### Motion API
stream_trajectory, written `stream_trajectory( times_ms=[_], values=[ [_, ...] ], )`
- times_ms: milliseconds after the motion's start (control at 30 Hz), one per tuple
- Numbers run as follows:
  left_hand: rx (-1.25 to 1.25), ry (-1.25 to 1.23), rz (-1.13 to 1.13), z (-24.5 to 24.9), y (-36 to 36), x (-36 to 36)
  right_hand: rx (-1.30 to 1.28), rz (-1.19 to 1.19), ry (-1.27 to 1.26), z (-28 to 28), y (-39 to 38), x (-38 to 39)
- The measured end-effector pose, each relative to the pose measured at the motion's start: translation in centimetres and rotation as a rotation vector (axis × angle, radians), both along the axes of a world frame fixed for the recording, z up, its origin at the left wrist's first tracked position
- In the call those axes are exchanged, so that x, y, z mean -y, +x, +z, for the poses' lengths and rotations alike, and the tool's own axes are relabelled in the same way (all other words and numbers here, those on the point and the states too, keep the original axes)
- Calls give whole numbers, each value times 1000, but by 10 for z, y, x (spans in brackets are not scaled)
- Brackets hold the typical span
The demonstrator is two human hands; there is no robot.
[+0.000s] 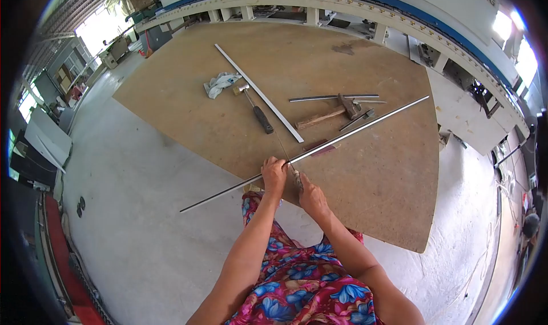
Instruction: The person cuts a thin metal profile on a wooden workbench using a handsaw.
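My left hand [274, 175] is closed on a long, narrow metal strip [365, 129], which lies slantwise over the brown board [388, 182] and sticks out past its near edge. In my right hand [313, 198] is the pale, wrapped-looking handle of a thin file [287, 154]. Its slim blade crosses the strip just right of my left fingers. Under the strip, a dark reddish flat piece [324, 148] shows. Farther up lie a hammer with a wooden handle [319, 119] and a small mallet with a black grip [261, 119].
A second pale strip [260, 94] lies on the board, beside a crumpled white-and-blue wrapper [220, 85]. Short dark metal pieces [319, 98] rest around the hammer. A large blue-and-white machine [365, 5] spans the far side. Grey concrete floor [142, 211] surrounds the board.
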State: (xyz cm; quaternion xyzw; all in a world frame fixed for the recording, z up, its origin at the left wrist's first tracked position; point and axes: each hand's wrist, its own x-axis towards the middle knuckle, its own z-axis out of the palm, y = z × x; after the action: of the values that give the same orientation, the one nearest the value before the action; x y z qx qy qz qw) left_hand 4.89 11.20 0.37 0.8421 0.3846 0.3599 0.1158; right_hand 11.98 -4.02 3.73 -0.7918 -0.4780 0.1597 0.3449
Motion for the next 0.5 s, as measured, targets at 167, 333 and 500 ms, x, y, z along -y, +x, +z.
stream_trajectory(
  times_ms=[167,333,500],
  values=[
    [-7,0,-24,7,-1,4,-37,-17,-35,7,-7,53],
    [-14,23,-5,4,-1,5,-91,-17,-64,18,-12,76],
    [-29,42,-38,3,-3,1,-15,-12,18,4,2,4]
  ],
)
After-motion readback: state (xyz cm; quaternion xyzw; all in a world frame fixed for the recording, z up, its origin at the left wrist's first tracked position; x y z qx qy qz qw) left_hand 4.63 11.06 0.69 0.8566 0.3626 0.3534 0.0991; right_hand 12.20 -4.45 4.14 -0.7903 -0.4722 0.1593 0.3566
